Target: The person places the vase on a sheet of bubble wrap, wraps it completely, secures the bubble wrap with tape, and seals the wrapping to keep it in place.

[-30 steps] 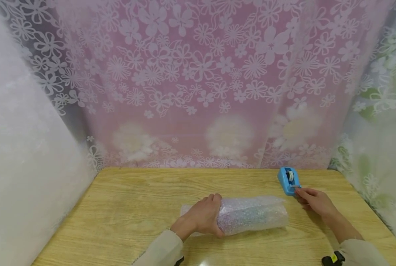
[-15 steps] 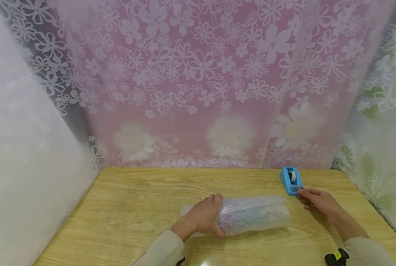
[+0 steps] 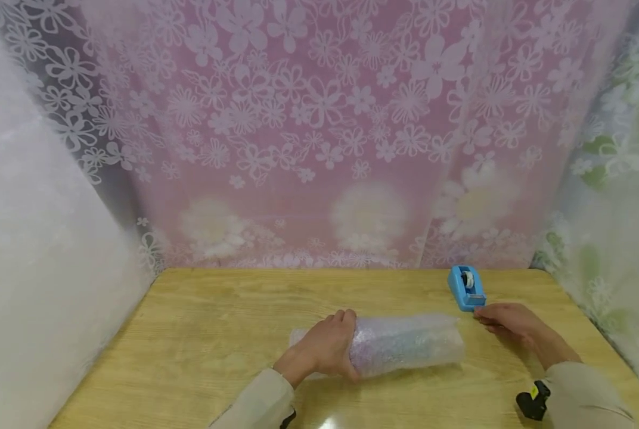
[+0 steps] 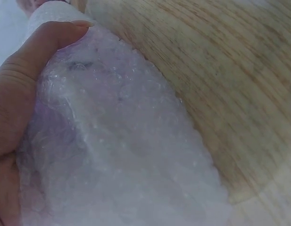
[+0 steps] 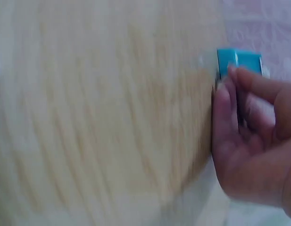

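Note:
A bubble-wrapped bundle (image 3: 405, 345), pale with purple and teal showing through, lies across the table. My left hand (image 3: 327, 348) grips its left part from above, and in the left wrist view the thumb (image 4: 51, 40) presses into the bubble wrap (image 4: 126, 127). At the back right stands a blue tape dispenser (image 3: 465, 288) with a small roll of tape (image 3: 468, 280). My right hand (image 3: 512, 322) is at its front edge, thumb and fingertips pinched together at the tape end; the strip itself is too small to make out. In the right wrist view, these fingertips overlap the dispenser (image 5: 249, 59).
The wooden table (image 3: 217, 322) runs back to a pink flowered curtain (image 3: 298, 149). Pale sheets hang along the left and right sides. A black wrist-camera mount (image 3: 534, 402) sits by the right sleeve.
My right hand has shifted from the dispenser's cutter edge down to just below its front. The left hand keeps its grip, and the bundle stays in place.

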### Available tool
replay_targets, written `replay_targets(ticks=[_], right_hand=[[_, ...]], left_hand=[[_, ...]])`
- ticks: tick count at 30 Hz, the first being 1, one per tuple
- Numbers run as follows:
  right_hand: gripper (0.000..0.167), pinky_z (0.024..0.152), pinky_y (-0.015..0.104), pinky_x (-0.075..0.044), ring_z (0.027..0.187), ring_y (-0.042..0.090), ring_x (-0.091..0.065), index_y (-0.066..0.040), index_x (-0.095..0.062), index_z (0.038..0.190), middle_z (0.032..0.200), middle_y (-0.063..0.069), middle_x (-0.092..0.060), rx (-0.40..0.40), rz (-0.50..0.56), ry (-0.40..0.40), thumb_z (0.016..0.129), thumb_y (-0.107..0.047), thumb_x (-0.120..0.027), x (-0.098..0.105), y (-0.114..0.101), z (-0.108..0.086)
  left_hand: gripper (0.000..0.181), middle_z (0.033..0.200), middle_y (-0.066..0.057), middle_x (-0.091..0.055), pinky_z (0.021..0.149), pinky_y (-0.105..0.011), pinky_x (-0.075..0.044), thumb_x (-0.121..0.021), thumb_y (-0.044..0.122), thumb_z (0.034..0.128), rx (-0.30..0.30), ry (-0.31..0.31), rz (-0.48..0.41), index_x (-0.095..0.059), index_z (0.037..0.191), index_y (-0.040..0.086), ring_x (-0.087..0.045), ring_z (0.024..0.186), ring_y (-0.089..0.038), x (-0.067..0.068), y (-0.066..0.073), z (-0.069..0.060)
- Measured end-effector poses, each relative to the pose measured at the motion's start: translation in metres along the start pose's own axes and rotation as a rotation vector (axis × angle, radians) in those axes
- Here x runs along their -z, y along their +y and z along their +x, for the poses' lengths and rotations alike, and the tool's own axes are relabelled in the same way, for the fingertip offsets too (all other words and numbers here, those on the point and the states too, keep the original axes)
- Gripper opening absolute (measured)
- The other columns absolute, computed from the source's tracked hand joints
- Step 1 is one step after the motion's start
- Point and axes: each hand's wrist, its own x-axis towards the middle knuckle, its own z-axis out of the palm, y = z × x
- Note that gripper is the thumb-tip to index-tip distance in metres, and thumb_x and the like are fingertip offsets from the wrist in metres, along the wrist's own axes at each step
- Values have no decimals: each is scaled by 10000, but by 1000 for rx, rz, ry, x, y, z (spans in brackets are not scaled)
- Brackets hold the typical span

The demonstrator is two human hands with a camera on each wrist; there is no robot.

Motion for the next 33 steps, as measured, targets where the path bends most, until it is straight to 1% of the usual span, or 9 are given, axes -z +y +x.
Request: replay_targets(ticks=[3,7,10,15,19,22,24,27,33], right_hand=[[370,822,251,-504,914,21,-616,80,-593,1212,1041,-57,-645,39,26,-90,990,-210,-532,1,7,-4],[366,888,260,-476,994,13,-596,48,-575,1261,1129,-56,-609,89,75,-165,1003,-201,-506,4,16,-11],[360,894,260,-472,1014,11,-587,24,-582,1267,1148,-64,-589,139,80,-164,1006,-211,-500,3,18,-13],[377,887,277,-478,1017,32,-573,-3,-563,1298,1146,-92,-577,152,81,-132,1019,-239,-469,-2,12,-20],[310,759,277,-490,856,83,-537,-97,-656,1198,1079,-61,-548,135,91,-58,1010,-277,-487,-12,-1,-28],[277,632,306,-372,720,118,-405,-132,-664,1157,967,-6,-454,169,107,-63,1017,-271,-469,-23,-13,-36],[269,632,361,-283,670,146,-308,-149,-661,1147,858,2,-372,205,119,-104,1026,-260,-448,-32,-22,-43],[279,669,398,-239,633,191,-201,-154,-662,1152,746,3,-285,265,138,-192,1037,-223,-418,-46,-35,-53],[339,637,387,-243,580,204,-169,-18,-596,1252,666,-33,-352,333,148,-359,1048,-172,-374,-80,-52,-67]], left_hand=[[728,888,23,-425,646,-253,-397,-856,456,640,3,-15,-15,-419,1097,95,-422,744,-117,1,-2,-2],[726,883,22,-423,645,-256,-398,-858,460,638,2,-33,-22,-417,1085,96,-423,739,-116,1,-2,0],[732,897,16,-430,651,-264,-401,-855,460,645,2,-43,-38,-418,1101,90,-430,750,-122,2,-3,1],[792,950,0,-448,669,-271,-406,-853,451,654,19,-54,-73,-411,1189,68,-440,784,-125,2,-3,0],[794,963,-6,-455,673,-278,-410,-853,441,655,20,-52,-89,-411,1198,68,-447,792,-130,2,-3,0],[770,942,-1,-448,662,-282,-407,-855,441,651,23,-48,-92,-414,1166,77,-444,780,-135,3,-3,0],[768,930,1,-443,655,-281,-404,-856,442,648,22,-42,-85,-415,1160,76,-440,771,-135,3,-3,0],[778,931,2,-446,656,-278,-406,-856,450,645,19,-34,-71,-417,1164,73,-439,768,-132,2,-2,0],[800,955,-13,-472,677,-283,-433,-859,463,636,10,-28,-50,-426,1176,63,-466,788,-134,1,-1,2]])
